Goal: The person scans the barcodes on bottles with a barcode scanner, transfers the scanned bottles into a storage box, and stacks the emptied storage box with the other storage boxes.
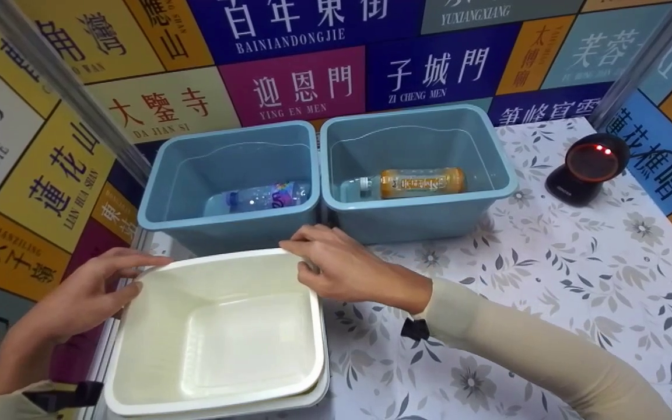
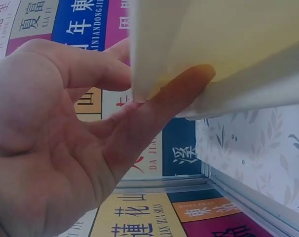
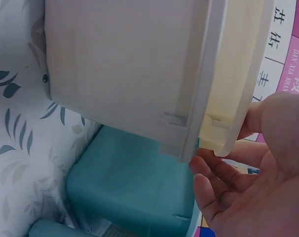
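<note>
A cream plastic bin (image 1: 254,344) sits nested in a second, whiter bin (image 3: 125,59), whose rim shows below it at the near right corner. In the right wrist view a gap separates the two rims. My left hand (image 1: 82,294) holds the cream bin's rim at the far left corner, thumb and fingers on either side of the wall. At the far right corner, my right hand (image 1: 342,265) pinches the same rim between thumb and curled fingers. The cream bin's inside shows a bare floor.
Behind stand two blue bins side by side: the left blue bin (image 1: 228,220) holds a clear bottle with purple label (image 1: 280,195), the right blue bin (image 1: 417,201) an orange-labelled bottle (image 1: 423,181). A black scanner (image 1: 587,169) with red lights stands right. Printed panels wall the floral-covered table (image 1: 546,303).
</note>
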